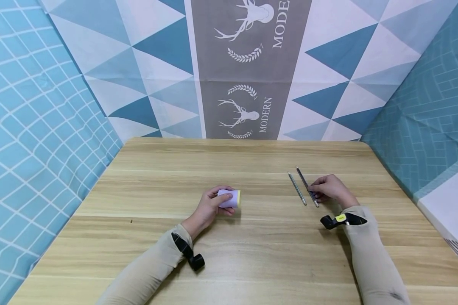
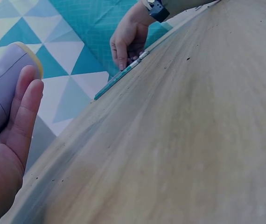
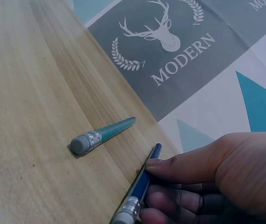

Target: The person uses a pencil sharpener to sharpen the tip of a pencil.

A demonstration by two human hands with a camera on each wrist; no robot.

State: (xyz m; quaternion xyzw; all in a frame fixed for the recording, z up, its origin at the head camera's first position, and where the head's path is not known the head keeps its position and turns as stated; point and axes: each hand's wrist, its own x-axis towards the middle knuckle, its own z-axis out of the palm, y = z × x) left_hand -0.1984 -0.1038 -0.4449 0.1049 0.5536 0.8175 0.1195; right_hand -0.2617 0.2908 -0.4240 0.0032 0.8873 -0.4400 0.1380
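My left hand (image 1: 207, 209) holds a small lavender cylinder (image 1: 231, 203) with a yellow rim, lying sideways above the middle of the table. In the left wrist view the thumb and fingers wrap the cylinder (image 2: 4, 81); what is inside its far end cannot be seen. At the right, my right hand (image 1: 333, 189) pinches a dark blue pencil (image 3: 142, 183) between thumb and fingers, low over the tabletop. The pencil's eraser end points toward me. Just left of it a green pencil (image 3: 115, 130) with a grey eraser lies on the wood, roughly parallel.
The wooden table (image 1: 168, 165) meets a patterned cloth backdrop (image 1: 160, 76) at its far edge. Blue cloth (image 1: 34, 106) hangs along the left side and teal cloth (image 1: 427, 114) on the right. Each forearm carries a black wrist camera.
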